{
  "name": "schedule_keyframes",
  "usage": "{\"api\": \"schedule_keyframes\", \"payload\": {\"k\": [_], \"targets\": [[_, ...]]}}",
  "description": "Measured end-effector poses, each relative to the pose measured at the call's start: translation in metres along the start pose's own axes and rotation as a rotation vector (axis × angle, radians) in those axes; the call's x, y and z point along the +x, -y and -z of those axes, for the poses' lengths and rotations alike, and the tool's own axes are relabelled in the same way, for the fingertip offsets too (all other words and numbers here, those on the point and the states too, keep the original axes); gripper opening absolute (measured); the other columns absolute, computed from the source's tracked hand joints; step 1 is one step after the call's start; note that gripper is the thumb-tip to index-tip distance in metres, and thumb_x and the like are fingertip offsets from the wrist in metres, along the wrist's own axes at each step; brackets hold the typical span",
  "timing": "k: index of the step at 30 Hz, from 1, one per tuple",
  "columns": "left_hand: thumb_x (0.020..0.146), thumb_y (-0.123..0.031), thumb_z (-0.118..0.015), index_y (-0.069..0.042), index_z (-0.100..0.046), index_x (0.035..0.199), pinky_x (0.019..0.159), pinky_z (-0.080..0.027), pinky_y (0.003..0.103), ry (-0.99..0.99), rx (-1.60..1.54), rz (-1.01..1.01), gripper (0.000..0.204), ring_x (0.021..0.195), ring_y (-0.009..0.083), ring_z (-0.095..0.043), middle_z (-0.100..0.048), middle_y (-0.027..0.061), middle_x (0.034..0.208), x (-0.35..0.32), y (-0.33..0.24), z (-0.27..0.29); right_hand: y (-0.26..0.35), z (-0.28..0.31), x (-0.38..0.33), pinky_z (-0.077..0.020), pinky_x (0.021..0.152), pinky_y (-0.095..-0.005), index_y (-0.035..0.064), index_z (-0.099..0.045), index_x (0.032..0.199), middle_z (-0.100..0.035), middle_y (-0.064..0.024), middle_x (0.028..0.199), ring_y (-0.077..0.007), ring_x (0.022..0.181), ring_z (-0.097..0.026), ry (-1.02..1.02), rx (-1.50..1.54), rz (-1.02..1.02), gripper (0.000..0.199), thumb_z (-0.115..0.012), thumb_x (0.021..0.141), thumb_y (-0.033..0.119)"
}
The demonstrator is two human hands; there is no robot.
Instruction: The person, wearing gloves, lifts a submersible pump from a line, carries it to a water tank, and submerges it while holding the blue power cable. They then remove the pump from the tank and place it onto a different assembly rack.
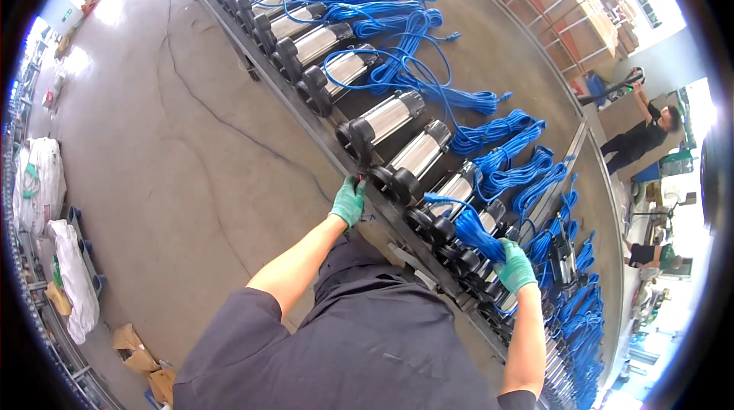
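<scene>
In the head view, a green-gloved right hand (515, 266) grips a blue cord bundle (475, 234) over the right-hand stretch of silver motor units (394, 118), while the gloved left hand (349, 202) is by their near ends, its grip impossible to tell; cord handling appears in hand, any move seemingly calling for coils kept together, the long axis slanting far left to near right

From the head of this person (344, 349), one wide camera looks downward, quite near, upon the long table (493, 47).
</scene>
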State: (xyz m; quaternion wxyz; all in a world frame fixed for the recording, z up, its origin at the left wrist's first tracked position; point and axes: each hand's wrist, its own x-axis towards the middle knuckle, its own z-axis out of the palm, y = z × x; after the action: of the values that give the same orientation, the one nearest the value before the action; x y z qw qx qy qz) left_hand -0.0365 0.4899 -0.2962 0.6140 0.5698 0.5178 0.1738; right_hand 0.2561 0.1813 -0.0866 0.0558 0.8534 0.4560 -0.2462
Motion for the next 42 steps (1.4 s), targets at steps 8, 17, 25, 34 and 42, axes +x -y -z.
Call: {"api": "schedule_keyframes", "payload": {"k": [8,17,25,34,42], "targets": [[0.106,-0.028,-0.053,0.000,-0.057,0.118,0.064,-0.055,0.044,-0.056,0.303,-0.046,0.031,0.078,0.0282,-0.069,-0.069,0.0182,0.088,0.037,0.018,0.063,0.058,0.002,0.031,-0.0461,0.108,-0.0463,0.0060,-0.053,0.141,-0.056,-0.0247,0.137,-0.0437,0.125,-0.055,-0.054,0.133,0.036,0.063,-0.064,0.079,0.004],[0.101,-0.038,-0.065,0.000,-0.060,0.121,0.049,-0.042,0.027,0.372,0.101,0.034,0.043,0.056,0.0090,-0.050,-0.054,0.0003,0.072,-0.047,-0.060,0.134,0.106,0.022,0.057,-0.0526,0.097,-0.0353,0.0027,-0.063,0.131,-0.069,-0.0181,0.120,-0.0299,0.109,-0.069,-0.173,0.680,0.115,0.038,-0.062,0.093,0.008],[0.096,-0.021,-0.075,-0.003,-0.059,0.132,0.078,-0.052,0.025,0.588,-0.164,-0.232,0.043,0.091,0.0061,-0.059,-0.067,-0.0012,0.107,-0.087,-0.150,0.085,0.184,0.027,0.116,-0.0496,0.102,-0.0456,0.0063,-0.063,0.130,-0.064,-0.0195,0.130,-0.0385,0.122,-0.060,0.133,-0.191,0.201,0.041,-0.063,0.093,0.024],[0.099,-0.006,-0.068,0.002,-0.054,0.140,0.099,-0.051,0.031,0.762,0.013,-0.520,0.044,0.111,0.0124,-0.061,-0.067,0.0042,0.122,-0.077,-0.195,0.036,0.128,0.028,0.067,-0.0543,0.084,-0.0428,0.0104,-0.067,0.122,-0.068,-0.0140,0.111,-0.0355,0.103,-0.067,-0.357,0.578,0.555,0.034,-0.073,0.089,0.007],[0.100,-0.027,-0.067,-0.004,-0.062,0.124,0.082,-0.053,0.042,0.826,0.478,-0.662,0.034,0.093,0.0354,-0.070,-0.072,0.0189,0.100,-0.095,-0.247,-0.019,0.121,0.025,0.029,-0.0546,0.074,-0.0445,0.0091,-0.068,0.126,-0.062,-0.0148,0.098,-0.0354,0.086,-0.066,-0.734,0.492,0.568,0.046,-0.073,0.080,0.005]]}}
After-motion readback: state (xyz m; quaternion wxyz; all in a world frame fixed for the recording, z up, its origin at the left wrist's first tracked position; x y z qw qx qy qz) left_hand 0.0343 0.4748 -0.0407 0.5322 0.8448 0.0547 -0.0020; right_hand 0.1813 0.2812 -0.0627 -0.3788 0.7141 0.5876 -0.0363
